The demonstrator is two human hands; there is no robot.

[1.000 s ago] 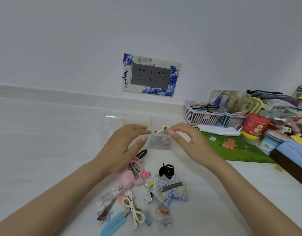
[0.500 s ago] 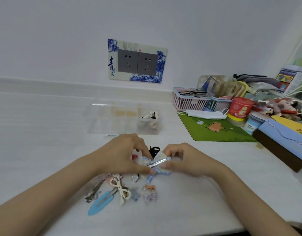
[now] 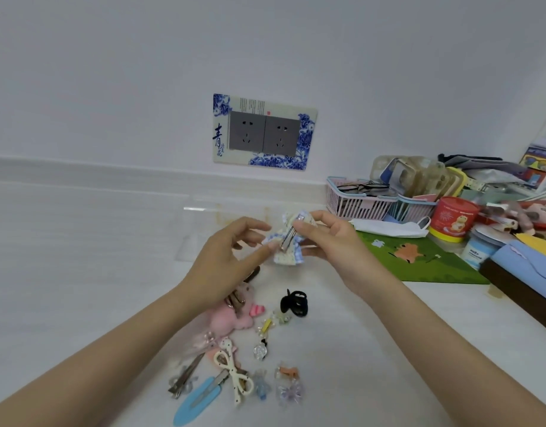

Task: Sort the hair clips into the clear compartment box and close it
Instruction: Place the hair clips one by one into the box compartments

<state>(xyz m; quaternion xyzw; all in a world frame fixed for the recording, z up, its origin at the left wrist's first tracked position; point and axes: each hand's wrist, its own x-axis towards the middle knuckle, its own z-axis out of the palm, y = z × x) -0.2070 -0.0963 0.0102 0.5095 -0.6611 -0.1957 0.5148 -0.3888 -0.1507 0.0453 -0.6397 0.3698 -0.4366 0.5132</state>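
Observation:
My right hand (image 3: 330, 241) pinches a blue-and-cream fabric bow clip (image 3: 285, 252) by its metal bar, lifted above the white counter. My left hand (image 3: 225, 260) touches the bow's left edge with fingertip and thumb. Behind the hands stands the clear compartment box (image 3: 201, 229), mostly hidden, lid up. Below lie several loose clips: a black claw clip (image 3: 293, 303), a pink plush clip (image 3: 231, 317), a light blue snap clip (image 3: 193, 402), a cream dotted bow clip (image 3: 234, 375) and small clear ones (image 3: 288, 394).
A green mat (image 3: 419, 260) lies to the right with a white face mask (image 3: 389, 229) at its back edge. Pink baskets (image 3: 355, 204), a red tin (image 3: 453, 218) and a cluttered pile fill the right. A dark box edge (image 3: 518, 291) sits front right. A socket plate (image 3: 264, 132) is on the wall.
Both hands lifted the fabric bow clip off the pile and carried it up toward the clear box. The camera tilted up a little.

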